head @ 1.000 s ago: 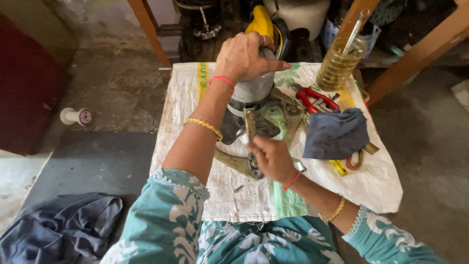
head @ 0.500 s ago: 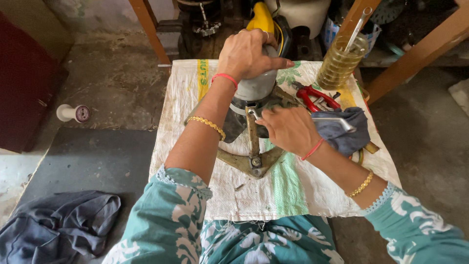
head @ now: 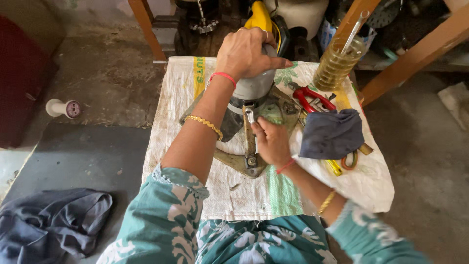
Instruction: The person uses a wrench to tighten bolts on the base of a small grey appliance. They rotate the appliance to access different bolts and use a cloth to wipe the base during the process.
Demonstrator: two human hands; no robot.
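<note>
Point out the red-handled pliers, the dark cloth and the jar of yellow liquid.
Red-handled pliers (head: 311, 98), head view, on a red handle.
Dark cloth (head: 332, 134), head view, middle of the cloth.
Jar of yellow liquid (head: 334, 66), head view, on its glass side.

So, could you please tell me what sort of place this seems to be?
Probably a small repair workshop, with work done on the floor: a metal machine part under the left hand lies on a woven sack, beside red-handled pliers and a jar of oil.

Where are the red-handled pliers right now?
The red-handled pliers lie on the white sack, right of centre, between the oil jar and the dark cloth.
</note>
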